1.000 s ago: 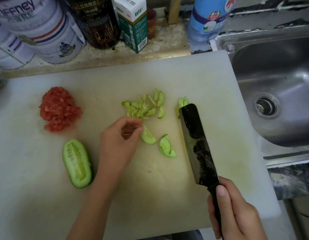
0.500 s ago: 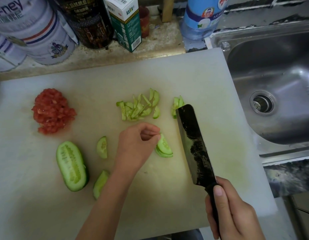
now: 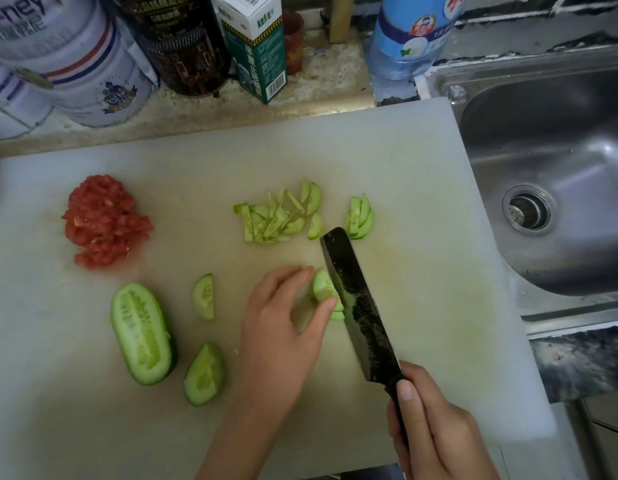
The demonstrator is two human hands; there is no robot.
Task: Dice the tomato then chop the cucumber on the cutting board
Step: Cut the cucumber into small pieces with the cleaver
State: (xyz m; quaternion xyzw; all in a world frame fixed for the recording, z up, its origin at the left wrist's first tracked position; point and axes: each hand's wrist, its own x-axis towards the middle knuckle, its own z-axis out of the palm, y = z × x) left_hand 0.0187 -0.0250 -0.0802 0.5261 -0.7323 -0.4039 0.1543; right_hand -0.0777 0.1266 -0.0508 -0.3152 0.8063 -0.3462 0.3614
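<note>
On the cutting board (image 3: 404, 161) we judge the task past halfway: the diced tomato (image 3: 105, 220), heaped near the left edge, is done; a cucumber half (image 3: 141, 334) and two wedges (image 3: 203, 374) wait near the front-left corner; slices (image 3: 276, 216) lie toward the back edge. The left hand (image 3: 283, 327) pinches stacked half-rounds (image 3: 323, 289) mid-board; the right hand (image 3: 435, 431) grips the knife (image 3: 356, 299), blade against them. A sink (image 3: 560, 116) adjoins the right edge; tins (image 3: 79, 64) stand behind.

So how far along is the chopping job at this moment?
The diced tomato piled at the board's left looks done. Cucumber is partway: cut strips lie at the back. In hand: the left hand pinches stacked slices while the right hand holds the knife against them. Likely left: the cucumber half, two chunks and fanned slices.
</note>
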